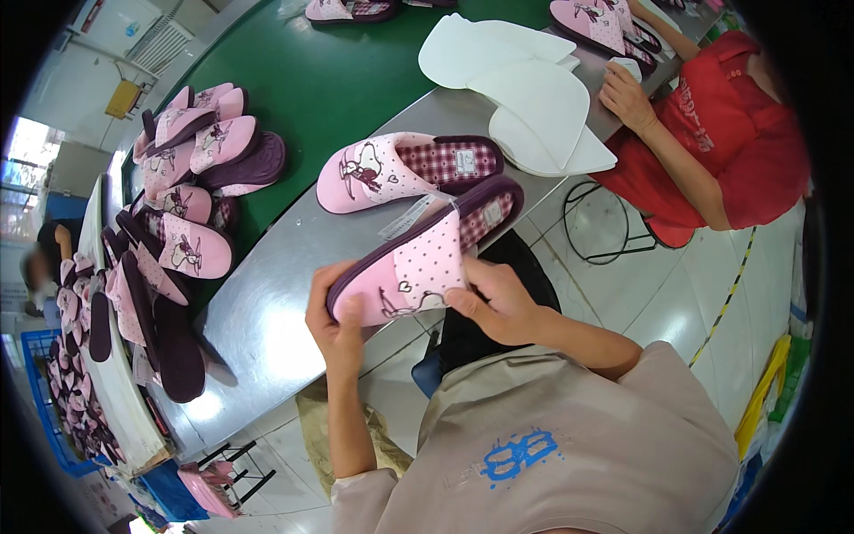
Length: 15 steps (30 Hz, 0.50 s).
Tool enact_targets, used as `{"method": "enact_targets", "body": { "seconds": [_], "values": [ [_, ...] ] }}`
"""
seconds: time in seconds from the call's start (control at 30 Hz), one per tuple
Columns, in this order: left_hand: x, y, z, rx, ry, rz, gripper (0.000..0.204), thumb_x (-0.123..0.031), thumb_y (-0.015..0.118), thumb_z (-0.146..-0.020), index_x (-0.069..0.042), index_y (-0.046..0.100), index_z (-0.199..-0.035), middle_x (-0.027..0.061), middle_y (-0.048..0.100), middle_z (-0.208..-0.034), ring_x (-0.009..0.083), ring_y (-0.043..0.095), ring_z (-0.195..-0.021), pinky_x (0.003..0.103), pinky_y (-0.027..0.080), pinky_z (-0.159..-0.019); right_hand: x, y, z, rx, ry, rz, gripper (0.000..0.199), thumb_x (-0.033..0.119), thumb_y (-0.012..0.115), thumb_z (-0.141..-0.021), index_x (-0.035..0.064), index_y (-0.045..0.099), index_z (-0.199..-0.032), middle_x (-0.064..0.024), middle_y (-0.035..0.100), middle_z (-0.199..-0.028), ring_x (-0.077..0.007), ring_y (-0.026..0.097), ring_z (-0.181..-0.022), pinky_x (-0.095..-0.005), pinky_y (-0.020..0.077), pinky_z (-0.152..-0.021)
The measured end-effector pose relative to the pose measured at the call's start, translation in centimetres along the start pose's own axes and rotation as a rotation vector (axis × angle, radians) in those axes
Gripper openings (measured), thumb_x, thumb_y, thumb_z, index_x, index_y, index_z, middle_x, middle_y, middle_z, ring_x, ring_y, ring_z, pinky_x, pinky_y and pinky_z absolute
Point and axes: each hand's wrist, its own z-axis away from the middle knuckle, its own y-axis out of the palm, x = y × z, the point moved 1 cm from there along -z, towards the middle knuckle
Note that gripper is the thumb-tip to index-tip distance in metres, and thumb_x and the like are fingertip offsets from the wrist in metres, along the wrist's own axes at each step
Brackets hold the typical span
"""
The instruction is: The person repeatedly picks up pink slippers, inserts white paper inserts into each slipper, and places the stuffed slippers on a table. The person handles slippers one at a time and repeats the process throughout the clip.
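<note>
Between both hands I hold a pink slipper [400, 280], tilted, with a dotted upper, a cartoon print and a dark purple sole edge. My left hand [336, 311] grips its toe end, thumb on top. My right hand [500, 301] is closed round the side near the opening, its thumb on the upper. Just beyond lies the matching slipper [374, 173] on the metal table edge, its checked lining and pale label showing. A white tag [407, 219] hangs between the two slippers. The held slipper's underside is hidden.
A heap of pink slippers [191, 147] covers the table's left side. White shaped sheets [534, 98] are stacked at the far right of the metal edge [276, 258]. The green belt [329, 71] runs behind. A person in red [712, 133] sits to the right, beside a stool [605, 222].
</note>
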Motion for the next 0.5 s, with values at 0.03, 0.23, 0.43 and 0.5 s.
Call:
{"method": "enact_targets", "body": {
  "seconds": [0.03, 0.23, 0.43, 0.5],
  "values": [
    [-0.1, 0.7, -0.3, -0.020, -0.021, 0.041, 0.049, -0.036, 0.077, -0.097, 0.002, 0.064, -0.125, 0.0130, 0.068, -0.117, 0.0220, 0.065, -0.110, 0.035, 0.051, -0.100, -0.1, 0.5, -0.2, -0.006, -0.023, -0.004, 0.043, 0.030, 0.058, -0.110, -0.0047, 0.055, -0.136, -0.0165, 0.069, -0.096, -0.0329, 0.065, -0.081, -0.0397, 0.0525, -0.075],
    [-1.2, 1.9, -1.4, 0.039, -0.039, 0.139, 0.066, -0.033, 0.084, -0.090, 0.001, 0.054, -0.138, 0.0206, 0.069, -0.132, 0.0265, 0.066, -0.121, 0.039, 0.052, -0.107, -0.5, 0.9, -1.3, -0.034, -0.101, 0.026, 0.068, 0.030, 0.055, -0.109, -0.0113, 0.027, -0.155, -0.0238, 0.071, -0.110, -0.0392, 0.074, -0.091, -0.0409, 0.0569, -0.080],
    [-1.5, 2.0, -2.8, 0.107, 0.050, 0.070, 0.069, -0.029, 0.088, -0.085, 0.001, 0.055, -0.138, 0.0218, 0.068, -0.138, 0.0275, 0.066, -0.125, 0.040, 0.052, -0.109, -0.2, 1.2, -1.4, -0.056, -0.096, 0.059, 0.078, 0.027, 0.056, -0.108, -0.0134, 0.014, -0.159, -0.0265, 0.069, -0.121, -0.0407, 0.074, -0.098, -0.0426, 0.0580, -0.084],
    [-1.8, 2.0, -2.9, 0.114, 0.053, 0.039, 0.071, -0.028, 0.088, -0.083, 0.001, 0.054, -0.139, 0.0208, 0.067, -0.138, 0.0272, 0.065, -0.125, 0.040, 0.051, -0.109, -0.1, 1.3, -1.5, -0.068, -0.107, 0.054, 0.077, 0.026, 0.057, -0.107, -0.0140, 0.015, -0.158, -0.0264, 0.069, -0.121, -0.0408, 0.074, -0.098, -0.0433, 0.0579, -0.085]
  ]
}}
